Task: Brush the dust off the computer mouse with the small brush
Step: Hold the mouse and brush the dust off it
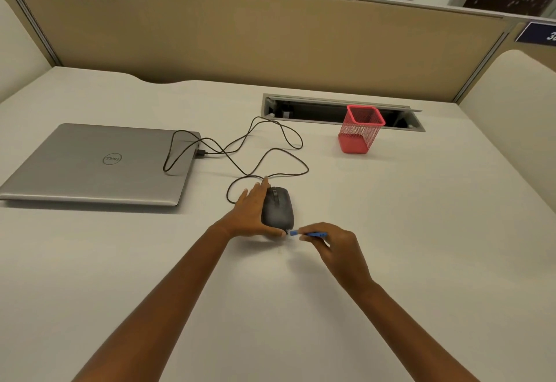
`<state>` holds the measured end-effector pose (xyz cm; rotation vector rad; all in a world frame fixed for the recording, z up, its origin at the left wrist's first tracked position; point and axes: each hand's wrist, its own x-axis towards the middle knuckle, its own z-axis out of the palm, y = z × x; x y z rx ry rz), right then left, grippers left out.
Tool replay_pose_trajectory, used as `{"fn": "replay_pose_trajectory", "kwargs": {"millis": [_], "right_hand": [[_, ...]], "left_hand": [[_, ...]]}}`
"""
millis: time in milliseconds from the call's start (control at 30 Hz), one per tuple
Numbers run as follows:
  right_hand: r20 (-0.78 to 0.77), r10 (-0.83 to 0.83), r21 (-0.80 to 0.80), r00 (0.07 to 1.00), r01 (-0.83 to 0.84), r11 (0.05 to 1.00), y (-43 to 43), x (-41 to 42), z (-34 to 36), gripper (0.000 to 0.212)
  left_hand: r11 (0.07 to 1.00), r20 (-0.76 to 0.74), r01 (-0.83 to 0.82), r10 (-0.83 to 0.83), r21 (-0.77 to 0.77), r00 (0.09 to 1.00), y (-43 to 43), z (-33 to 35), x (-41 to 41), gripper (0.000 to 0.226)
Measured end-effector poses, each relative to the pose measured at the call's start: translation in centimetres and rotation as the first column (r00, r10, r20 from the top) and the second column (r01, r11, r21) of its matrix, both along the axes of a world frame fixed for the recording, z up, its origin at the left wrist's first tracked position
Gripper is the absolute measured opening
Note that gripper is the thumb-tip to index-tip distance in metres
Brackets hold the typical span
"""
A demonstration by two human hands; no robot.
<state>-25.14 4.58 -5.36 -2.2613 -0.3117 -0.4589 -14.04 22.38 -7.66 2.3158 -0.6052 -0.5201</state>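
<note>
Desk: mouse against left hand.

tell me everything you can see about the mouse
The computer mouse is dark grey, matte plastic by the look, with a scroll wheel between its two buttons. It lies flat on the white desk, its cable looping away towards the laptop. The left hand steadies its left side; the blue brush meets its near edge.

Both arms were stretched forward, the left hand lying flat with fingers extended and thumb tucked toward the right hand, which was curled in a pinch, fingertips nearly meeting the thumb.
</note>
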Motion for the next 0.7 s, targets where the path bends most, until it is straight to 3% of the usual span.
{"fn": "replay_pose_trajectory", "kwargs": {"millis": [133,433,600,700], "right_hand": [[0.082,-0.037,0.056,0.996,0.033,0.998,1.9,2.2,1.8,0.015],[0.08,0.053,-0.273,0.995,-0.029,0.962,4.1,4.0,0.4,0.02],[0.067,0.087,-0.266,0.994,-0.066,0.962,2.0,1.3,-1.0,0.019],[0.033,0.063,-0.176,0.997,-0.057,0.983,0.9,0.0,-0.9,0.018]], "left_hand": [[1.0,-0.008,0.025,-0.025,-0.016,1.0,0.1,0.1,0.0,0.125],[0.999,-0.029,-0.013,0.012,-0.046,1.0,0.2,-0.1,-0.2,0.13],[1.0,0.004,0.006,-0.006,-0.017,1.0,0.3,0.1,-0.3,0.131],[1.0,0.002,0.011,-0.011,-0.006,1.0,0.3,0.2,-0.3,0.13]]}}
